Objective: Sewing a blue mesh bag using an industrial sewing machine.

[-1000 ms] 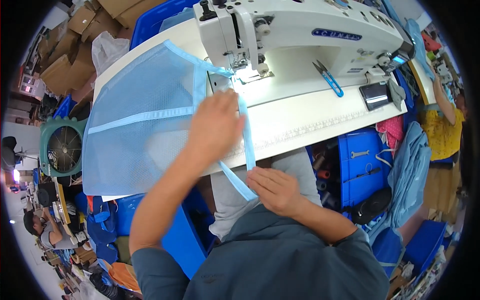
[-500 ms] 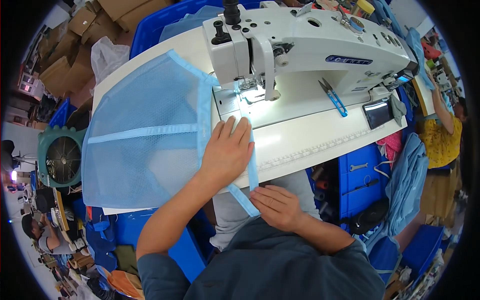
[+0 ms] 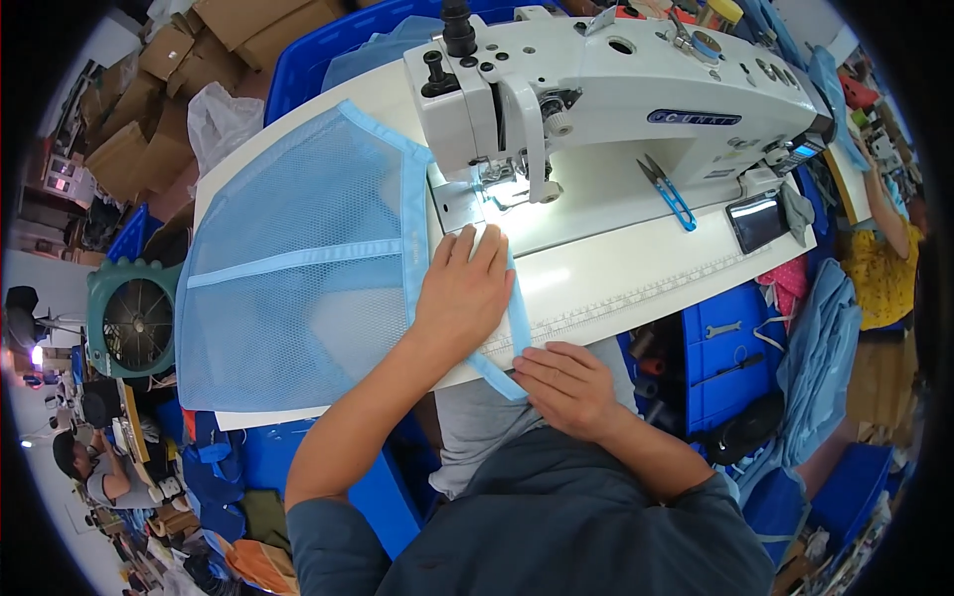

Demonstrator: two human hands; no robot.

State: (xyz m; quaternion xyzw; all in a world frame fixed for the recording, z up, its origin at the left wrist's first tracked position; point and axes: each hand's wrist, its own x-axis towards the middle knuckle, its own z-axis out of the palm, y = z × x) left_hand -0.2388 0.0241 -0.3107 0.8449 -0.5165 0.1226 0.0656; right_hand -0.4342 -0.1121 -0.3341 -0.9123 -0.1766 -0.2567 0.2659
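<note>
A light blue strap [image 3: 519, 310] runs from the lit presser foot [image 3: 505, 181] of a white sewing machine [image 3: 606, 84] toward the table's front edge. Flat over its upper part, fingers stretched toward the machine, lies my left hand [image 3: 463, 296]. My right hand [image 3: 568, 389] pinches the strap at the table edge between thumb and fingers, where it folds into a loop. To the left a light blue mesh fabric piece [image 3: 298, 199] with solid trim spreads across the table, beside my left hand. The strap's part under my left hand is hidden.
Blue thread snips [image 3: 668, 193] and a phone [image 3: 757, 222] lie right of the needle area on the white table [image 3: 586, 283]. A printed ruler scale [image 3: 636, 295] follows its front edge. A green fan [image 3: 134, 318] stands at left. Blue bins [image 3: 730, 348] flank the table; people sit on both sides.
My right hand has risen slightly toward the table edge with the strap, and the hanging loop is shorter. My left hand has edged a little toward the machine. The whole view has shifted slightly.
</note>
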